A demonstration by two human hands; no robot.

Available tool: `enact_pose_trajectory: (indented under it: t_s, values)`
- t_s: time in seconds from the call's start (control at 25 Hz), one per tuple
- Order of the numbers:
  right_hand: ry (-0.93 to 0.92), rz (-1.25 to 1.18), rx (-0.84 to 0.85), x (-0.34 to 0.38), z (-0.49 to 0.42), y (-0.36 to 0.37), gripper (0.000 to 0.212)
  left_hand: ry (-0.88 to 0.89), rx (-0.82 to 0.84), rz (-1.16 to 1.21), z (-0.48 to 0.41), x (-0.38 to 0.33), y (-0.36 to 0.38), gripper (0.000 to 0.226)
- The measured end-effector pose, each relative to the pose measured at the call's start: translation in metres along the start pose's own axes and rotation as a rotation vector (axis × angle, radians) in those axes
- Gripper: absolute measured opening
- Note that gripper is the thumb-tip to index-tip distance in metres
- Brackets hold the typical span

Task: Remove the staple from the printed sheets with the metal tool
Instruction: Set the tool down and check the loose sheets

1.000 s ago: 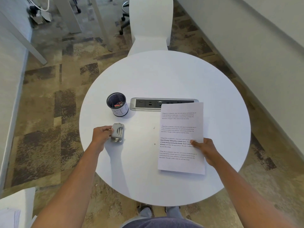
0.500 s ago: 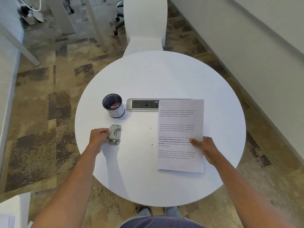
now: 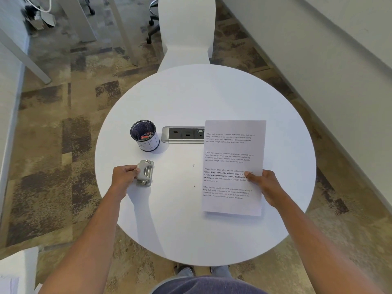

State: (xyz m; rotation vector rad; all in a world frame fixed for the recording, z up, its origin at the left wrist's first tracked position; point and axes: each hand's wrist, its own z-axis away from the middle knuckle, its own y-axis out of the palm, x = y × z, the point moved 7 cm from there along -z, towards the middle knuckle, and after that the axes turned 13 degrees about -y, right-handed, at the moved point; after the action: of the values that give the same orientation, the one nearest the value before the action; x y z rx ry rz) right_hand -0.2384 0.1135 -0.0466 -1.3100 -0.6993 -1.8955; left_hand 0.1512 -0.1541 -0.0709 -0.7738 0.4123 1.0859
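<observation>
The left hand (image 3: 125,177) pinched the left edge of the grey metal staple-removing tool (image 3: 144,173), which lay flat on the round white table (image 3: 180,219). The right hand (image 3: 266,186) gripped the white printed sheets (image 3: 233,158) at their right edge, thumb on top, well apart from the tool.

Bright, soft shadows, curved edges

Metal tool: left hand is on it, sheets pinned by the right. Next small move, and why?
Probably lift the metal tool and carry it across to the printed sheets. The left hand grips its near edge while it sits on the table, apart from the paper, and the right hand holds the sheets flat. The staple itself is too small to locate.
</observation>
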Motion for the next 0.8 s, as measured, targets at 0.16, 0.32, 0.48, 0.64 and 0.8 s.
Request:
enact_pose_trajectory:
  t_s: [0.16,0.32,0.48,0.64,0.8]
  values:
    - [-0.044,0.009,0.001,0.014,-0.003,0.001,0.02,-0.024,-0.02,-0.011,-0.002,0.003,-0.003,0.02]
    - [-0.104,0.021,-0.001,0.036,-0.006,-0.001,0.016,-0.033,-0.085,-0.069,0.006,0.0,-0.006,0.024]
    - [-0.186,0.008,0.024,0.064,-0.008,-0.003,0.017,0.315,-0.331,-0.126,0.059,-0.051,0.005,0.015]
    - [-0.267,0.013,0.052,0.089,-0.008,-0.003,0.019,0.515,0.258,-0.107,0.128,-0.105,0.101,0.012]
    - [-0.351,0.012,0.088,0.107,-0.003,-0.004,0.019,0.657,0.459,-0.244,0.172,-0.134,0.158,0.022]
